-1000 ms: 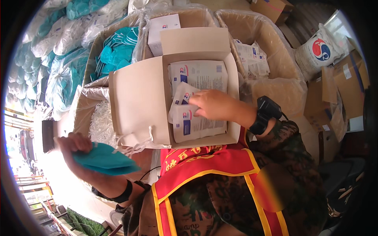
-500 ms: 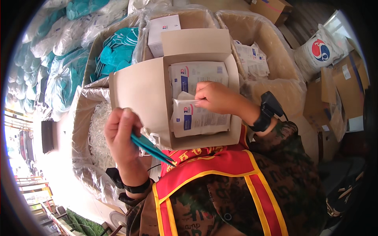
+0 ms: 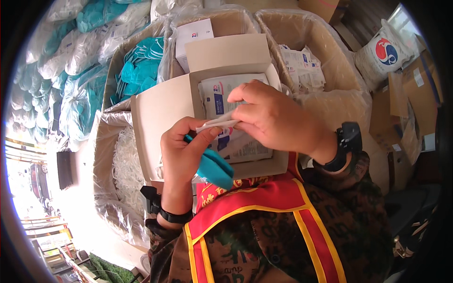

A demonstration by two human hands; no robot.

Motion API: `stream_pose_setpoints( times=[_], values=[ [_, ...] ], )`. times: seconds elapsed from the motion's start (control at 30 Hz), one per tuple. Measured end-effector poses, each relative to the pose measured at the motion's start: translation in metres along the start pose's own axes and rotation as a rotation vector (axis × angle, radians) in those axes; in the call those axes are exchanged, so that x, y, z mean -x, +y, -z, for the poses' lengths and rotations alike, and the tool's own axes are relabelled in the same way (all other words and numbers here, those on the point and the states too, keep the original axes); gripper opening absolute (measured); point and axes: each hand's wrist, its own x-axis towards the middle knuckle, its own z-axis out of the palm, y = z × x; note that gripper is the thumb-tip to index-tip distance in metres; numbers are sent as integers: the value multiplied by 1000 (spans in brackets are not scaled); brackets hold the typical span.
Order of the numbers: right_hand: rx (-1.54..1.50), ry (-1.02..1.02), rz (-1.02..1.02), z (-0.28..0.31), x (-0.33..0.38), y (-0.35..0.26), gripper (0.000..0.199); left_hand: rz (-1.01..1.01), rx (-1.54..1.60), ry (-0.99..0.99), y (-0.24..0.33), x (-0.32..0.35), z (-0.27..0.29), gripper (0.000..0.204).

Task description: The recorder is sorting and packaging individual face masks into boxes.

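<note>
Left hand: the left hand (image 3: pixel 181 153) is closed around a folded teal item (image 3: pixel 214 167), seemingly a mask or glove, with its thumb and fingers pressed on it; its fingertips also meet the lower corner of a white sachet (image 3: pixel 218 124)
Right hand: the right hand (image 3: pixel 276 120) is curled, its thumb and forefinger pinched on the same white sachet, which is held just above the open box; a dark wrist device (image 3: pixel 347 144) is worn on that arm
Sachet: it is gripped between both hands over the middle of the box, tilted, not lying flat with the others
Open box: a pale cardboard box (image 3: pixel 163 111) is held against the red and yellow vest (image 3: pixel 264 203); its flaps are folded out; a stack of flat white printed packets (image 3: pixel 222 92) lies inside, against its far wall
Progress: judged from this, the teal item and the sachet are being brought together; the pair is not yet set down anywhere
Left to do: the box appears far from full or emptied; which cannot be told
Surroundings: a lined bin of teal items (image 3: pixel 139 73) stands beyond the box's far left corner; a bin of white packets (image 3: pixel 302 66) beyond its far right corner; a bin of white strips (image 3: pixel 125 165) at its left edge
</note>
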Motion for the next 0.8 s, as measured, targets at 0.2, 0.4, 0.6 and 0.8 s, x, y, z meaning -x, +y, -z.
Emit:
stream_pose_setpoints(
  times=[0.2, 0.4, 0.6, 0.8],
  values=[
    [-29, 12, -93, -6, 4, -8, 15, -33, 27, 56, 0, 6, -17, 10],
    [-4, -43, -3, -7, 4, -2, 11, 31, 74, -14, 0, 6, -15, 15],
    [312, -45, 195, -4, 3, -23, 6, 189, 453, 24, -5, 9, -22, 14],
    [275, -81, 293, -4, 10, -40, 8, 148, 396, 48, -23, 1, -22, 18]
  ],
)
